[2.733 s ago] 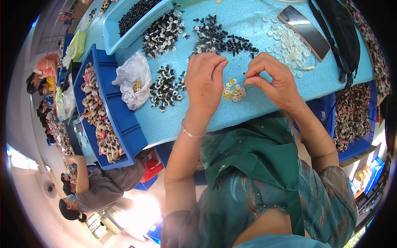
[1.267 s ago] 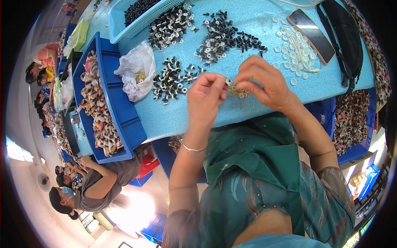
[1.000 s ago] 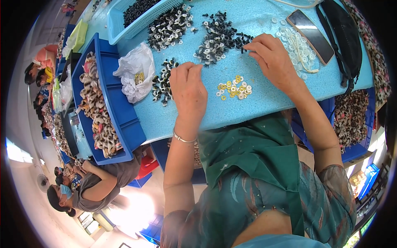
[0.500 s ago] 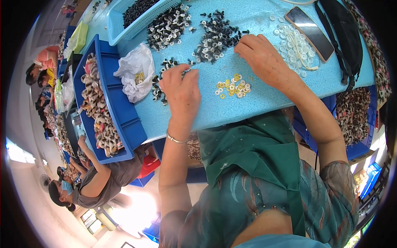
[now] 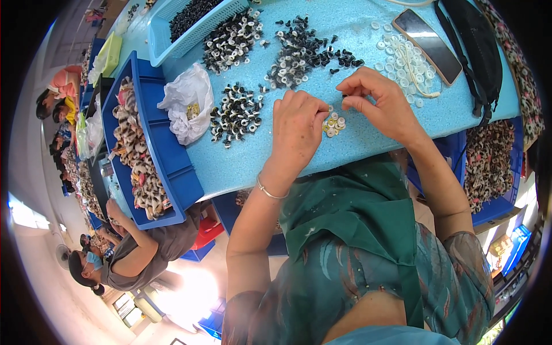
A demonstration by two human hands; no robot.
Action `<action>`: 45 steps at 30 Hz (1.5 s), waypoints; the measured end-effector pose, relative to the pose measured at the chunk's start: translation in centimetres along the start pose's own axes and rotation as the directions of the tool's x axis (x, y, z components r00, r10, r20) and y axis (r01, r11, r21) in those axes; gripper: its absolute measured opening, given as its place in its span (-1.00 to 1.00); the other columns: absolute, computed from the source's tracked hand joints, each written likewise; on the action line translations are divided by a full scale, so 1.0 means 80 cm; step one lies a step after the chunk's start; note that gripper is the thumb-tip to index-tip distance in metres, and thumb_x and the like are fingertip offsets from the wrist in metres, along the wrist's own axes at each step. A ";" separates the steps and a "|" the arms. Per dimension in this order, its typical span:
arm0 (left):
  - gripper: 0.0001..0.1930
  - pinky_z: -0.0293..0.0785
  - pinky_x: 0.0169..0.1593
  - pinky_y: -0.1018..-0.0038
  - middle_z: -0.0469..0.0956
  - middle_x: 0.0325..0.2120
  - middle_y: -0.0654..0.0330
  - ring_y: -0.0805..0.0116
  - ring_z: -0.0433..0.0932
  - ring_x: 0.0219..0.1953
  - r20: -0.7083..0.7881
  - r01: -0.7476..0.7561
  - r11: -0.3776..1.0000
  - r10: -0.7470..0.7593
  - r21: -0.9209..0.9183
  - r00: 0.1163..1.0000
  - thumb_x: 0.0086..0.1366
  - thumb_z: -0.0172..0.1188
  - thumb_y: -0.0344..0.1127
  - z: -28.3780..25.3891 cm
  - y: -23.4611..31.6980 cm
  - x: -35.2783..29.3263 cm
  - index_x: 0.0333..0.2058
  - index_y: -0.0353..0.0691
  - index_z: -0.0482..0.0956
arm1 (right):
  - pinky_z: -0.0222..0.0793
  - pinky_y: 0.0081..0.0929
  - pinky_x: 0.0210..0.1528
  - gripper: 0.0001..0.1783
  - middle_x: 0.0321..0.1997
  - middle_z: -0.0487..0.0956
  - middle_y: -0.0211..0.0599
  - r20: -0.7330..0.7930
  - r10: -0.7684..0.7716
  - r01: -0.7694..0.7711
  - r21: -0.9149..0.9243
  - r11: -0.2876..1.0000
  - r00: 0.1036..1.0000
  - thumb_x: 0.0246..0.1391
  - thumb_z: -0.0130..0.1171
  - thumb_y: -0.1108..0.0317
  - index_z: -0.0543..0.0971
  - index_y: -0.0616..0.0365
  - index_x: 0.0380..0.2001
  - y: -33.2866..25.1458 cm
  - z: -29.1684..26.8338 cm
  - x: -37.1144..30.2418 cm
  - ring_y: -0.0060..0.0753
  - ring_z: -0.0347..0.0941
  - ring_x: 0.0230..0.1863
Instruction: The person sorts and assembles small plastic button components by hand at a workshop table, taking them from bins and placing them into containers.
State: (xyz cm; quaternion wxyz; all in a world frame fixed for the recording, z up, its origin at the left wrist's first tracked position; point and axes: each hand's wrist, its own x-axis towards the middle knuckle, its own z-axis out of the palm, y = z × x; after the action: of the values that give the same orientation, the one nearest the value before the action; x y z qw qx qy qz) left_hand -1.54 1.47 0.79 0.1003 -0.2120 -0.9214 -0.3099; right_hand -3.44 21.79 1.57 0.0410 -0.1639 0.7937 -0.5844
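Note:
My right hand (image 5: pixel 379 103) pinches a small black peg between thumb and fingertips, just above the table. Beside it, my left hand (image 5: pixel 299 126) has thumb and fingers pressed together; what they hold, if anything, is hidden. Yellow and white washers (image 5: pixel 334 126) lie between the two hands, partly covered by the left one. Loose black pegs (image 5: pixel 348 58) are spread beyond my hands, next to a heap of pegs with white rings (image 5: pixel 284 75). To the left of my left hand sits another heap of black pegs with washers on them (image 5: pixel 237 115).
A white plastic bag (image 5: pixel 192 100) with yellow washers stands by a blue bin (image 5: pixel 167 138) of patterned fabric pieces. Farther off are a light-blue basket (image 5: pixel 201 29) and another peg heap (image 5: pixel 233 43). Clear caps (image 5: pixel 397 60), a phone (image 5: pixel 426 46) and a black pouch (image 5: pixel 477 52) lie right.
My left hand has moved right, from the near-left peg heap to the washers. My right hand has drawn back from the loose pegs toward me, holding a peg.

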 end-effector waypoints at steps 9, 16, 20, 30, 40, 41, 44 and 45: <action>-0.93 0.46 -0.27 0.62 0.61 -0.39 0.27 0.58 0.53 -0.36 0.203 0.450 0.470 -0.486 -0.759 0.850 0.26 0.26 -0.51 -0.008 0.022 -0.012 -0.29 -0.36 0.61 | 0.49 -0.61 -0.26 -0.91 -0.32 0.52 -0.37 0.088 0.045 -0.082 0.484 0.871 0.995 0.00 0.29 0.59 0.60 0.26 -0.38 -0.001 0.017 -0.013 -0.55 0.55 -0.31; -0.93 0.46 -0.26 0.65 0.61 -0.37 0.28 0.62 0.52 -0.35 0.166 0.401 0.381 -0.520 -0.833 0.838 0.28 0.25 -0.51 -0.007 0.029 -0.019 -0.27 -0.36 0.61 | 0.46 -0.61 -0.28 -0.89 -0.33 0.52 -0.38 0.062 -0.031 0.009 0.336 0.942 0.998 -0.04 0.32 0.59 0.60 0.24 -0.39 -0.002 0.023 -0.013 -0.57 0.53 -0.34; -0.94 0.42 -0.29 0.66 0.61 -0.38 0.29 0.64 0.48 -0.38 0.064 0.364 0.525 -0.503 -0.769 0.862 0.26 0.27 -0.51 0.006 0.029 -0.025 -0.29 -0.34 0.61 | 0.42 -0.58 -0.19 -0.82 -0.27 0.53 -0.32 0.006 0.045 -0.045 0.302 0.952 0.999 -0.04 0.30 0.63 0.61 0.27 -0.31 -0.010 0.024 -0.012 -0.55 0.47 -0.26; -0.96 0.36 -0.37 0.67 0.59 -0.42 0.30 0.65 0.42 -0.44 0.048 0.356 0.552 -0.494 -0.754 0.868 0.24 0.27 -0.51 0.005 0.035 -0.011 -0.32 -0.31 0.63 | 0.43 -0.58 -0.27 -0.81 -0.37 0.54 -0.35 -0.023 -0.086 0.088 0.097 0.991 0.996 -0.09 0.38 0.52 0.62 0.23 -0.34 0.001 0.014 -0.006 -0.53 0.51 -0.36; -0.92 0.39 -0.21 0.31 0.58 -0.41 0.17 0.15 0.50 -0.28 -0.271 0.126 0.985 -0.091 0.115 0.958 0.10 0.31 -0.46 -0.034 -0.069 0.016 -0.39 -0.18 0.62 | 0.44 -0.55 -0.27 -0.84 -0.35 0.52 -0.35 -0.051 -0.088 0.092 0.086 0.992 0.995 -0.06 0.37 0.52 0.56 0.22 -0.40 0.003 0.018 -0.004 -0.50 0.51 -0.33; -0.92 0.39 -0.21 0.31 0.58 -0.41 0.17 0.15 0.50 -0.28 -0.268 0.123 0.986 -0.089 0.113 0.959 0.10 0.31 -0.46 -0.035 -0.073 0.016 -0.39 -0.18 0.62 | 0.44 -0.55 -0.27 -0.84 -0.35 0.52 -0.35 -0.055 -0.086 0.091 0.085 0.992 0.995 -0.06 0.37 0.52 0.56 0.22 -0.40 0.003 0.017 -0.004 -0.50 0.51 -0.33; -0.92 0.32 -0.19 0.28 0.57 -0.43 0.22 0.18 0.47 -0.30 -0.222 0.053 0.968 0.004 0.247 0.975 0.10 0.31 -0.45 -0.041 -0.082 0.010 -0.40 -0.14 0.62 | 0.45 -0.53 -0.23 -0.85 -0.34 0.52 -0.36 -0.060 -0.143 0.144 0.016 0.989 0.988 -0.04 0.36 0.52 0.56 0.20 -0.39 0.004 0.014 -0.003 -0.50 0.51 -0.30; -0.92 0.30 -0.20 0.28 0.57 -0.44 0.24 0.20 0.47 -0.29 -0.188 0.047 0.965 0.002 0.257 0.982 0.10 0.31 -0.44 -0.045 -0.085 0.007 -0.40 -0.14 0.62 | 0.45 -0.53 -0.22 -0.85 -0.34 0.52 -0.36 -0.059 -0.135 0.137 0.029 0.990 0.989 -0.03 0.36 0.51 0.56 0.20 -0.39 0.005 0.012 -0.003 -0.49 0.52 -0.30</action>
State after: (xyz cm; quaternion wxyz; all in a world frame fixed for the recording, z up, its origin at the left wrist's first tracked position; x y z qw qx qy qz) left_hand -4.95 -5.43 0.22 0.2097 -0.1564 -0.9429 -0.2061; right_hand -3.05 21.11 0.83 -0.0188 -0.2000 0.7718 -0.6032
